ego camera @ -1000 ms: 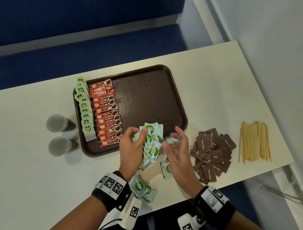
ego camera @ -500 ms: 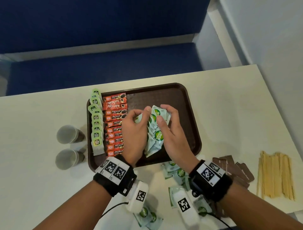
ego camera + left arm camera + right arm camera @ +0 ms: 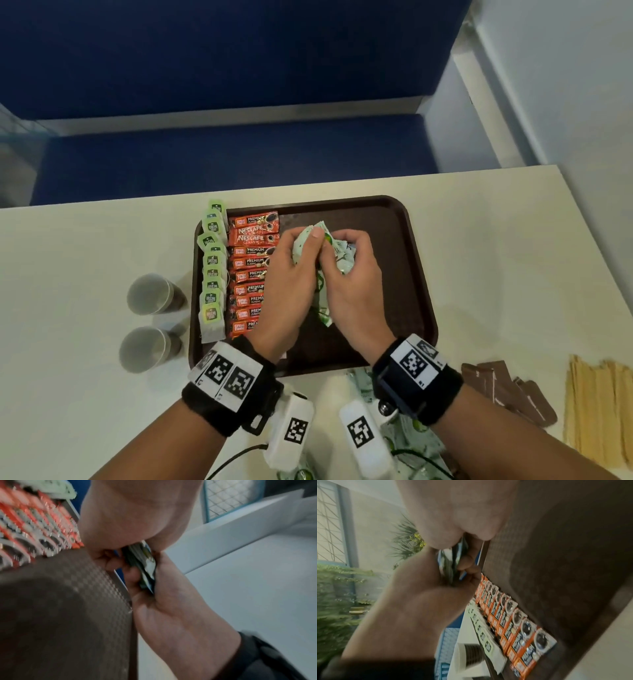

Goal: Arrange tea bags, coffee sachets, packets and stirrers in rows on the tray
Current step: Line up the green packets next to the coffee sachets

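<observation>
Both hands, left [image 3: 291, 274] and right [image 3: 352, 274], grip green-white packets [image 3: 337, 255] over the tray [image 3: 404, 274]. 2 rows, tea bags [image 3: 212, 270] and coffee sachets [image 3: 250, 263], are done; brown packets [image 3: 507, 387] and stirrers [image 3: 599, 411] wait at the worktop's right edge.

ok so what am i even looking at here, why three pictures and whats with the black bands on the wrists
No machine here: a person works with bare hands, wearing a camera on the head and one on each wrist; the black bands carry those. The big picture looks down from the head. The other two look along each hand from below.

On the pale table sits a brown tray. It already holds a row of tea bags and a row of red coffee sachets. Beside it stand two paper cups, brown packets and wooden stirrers.

The left hand and right hand together hold a bunch of green-and-white packets over the tray, fingers curled round it.
</observation>
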A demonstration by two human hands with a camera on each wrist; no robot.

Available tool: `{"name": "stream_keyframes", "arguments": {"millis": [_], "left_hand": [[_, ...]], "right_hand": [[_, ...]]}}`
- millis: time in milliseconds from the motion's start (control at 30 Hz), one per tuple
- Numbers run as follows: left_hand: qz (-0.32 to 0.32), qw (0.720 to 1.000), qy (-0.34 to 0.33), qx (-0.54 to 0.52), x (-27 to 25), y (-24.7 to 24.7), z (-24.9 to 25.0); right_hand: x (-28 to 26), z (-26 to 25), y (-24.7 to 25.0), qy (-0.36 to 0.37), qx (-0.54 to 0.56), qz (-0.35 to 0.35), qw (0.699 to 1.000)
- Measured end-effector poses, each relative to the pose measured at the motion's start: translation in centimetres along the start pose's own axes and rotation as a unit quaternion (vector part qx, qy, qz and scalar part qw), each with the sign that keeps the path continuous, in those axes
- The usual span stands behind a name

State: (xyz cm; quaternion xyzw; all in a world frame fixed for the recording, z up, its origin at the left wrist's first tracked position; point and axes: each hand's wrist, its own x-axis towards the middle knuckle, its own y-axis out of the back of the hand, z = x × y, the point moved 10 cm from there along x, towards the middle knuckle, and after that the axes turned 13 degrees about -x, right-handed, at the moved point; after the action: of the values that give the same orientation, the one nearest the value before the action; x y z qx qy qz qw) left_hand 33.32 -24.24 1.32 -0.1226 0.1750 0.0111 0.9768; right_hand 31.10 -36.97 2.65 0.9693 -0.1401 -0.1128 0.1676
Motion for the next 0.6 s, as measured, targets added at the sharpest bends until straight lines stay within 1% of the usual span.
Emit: {"name": "stream_keyframes", "arguments": {"millis": [100, 167, 233, 300, 467, 600], "left_hand": [[-0.078, 0.996, 0.034, 0.038, -0.5, -0.1, 0.0], [-0.11, 0.991, 0.076, 0.021, -1.1, 0.0, -0.2], [-0.132, 0.984, 0.119, -0.004, -1.5, 0.0, -0.4], [-0.142, 0.98, 0.139, -0.01, -1.6, 0.2, -0.4], [-0.145, 0.984, 0.105, -0.002, -1.0, 0.9, -0.2], [-0.124, 0.99, 0.066, -0.011, -0.6, 1.7, 0.1]], "right_hand": [[0.8, 0.2, -0.7, 0.002, -0.047, -0.055, 0.997], [0.8, 0.4, -1.5, -0.005, -0.053, -0.086, 0.995], [0.5, 0.7, -2.2, -0.028, -0.035, -0.11, 0.993], [-0.1, 1.3, -2.9, -0.071, 0.012, -0.134, 0.988], [-1.4, 2.7, -4.5, -0.176, 0.14, -0.168, 0.96], [-1.3, 2.6, -5.1, -0.199, 0.201, -0.175, 0.943]]}}
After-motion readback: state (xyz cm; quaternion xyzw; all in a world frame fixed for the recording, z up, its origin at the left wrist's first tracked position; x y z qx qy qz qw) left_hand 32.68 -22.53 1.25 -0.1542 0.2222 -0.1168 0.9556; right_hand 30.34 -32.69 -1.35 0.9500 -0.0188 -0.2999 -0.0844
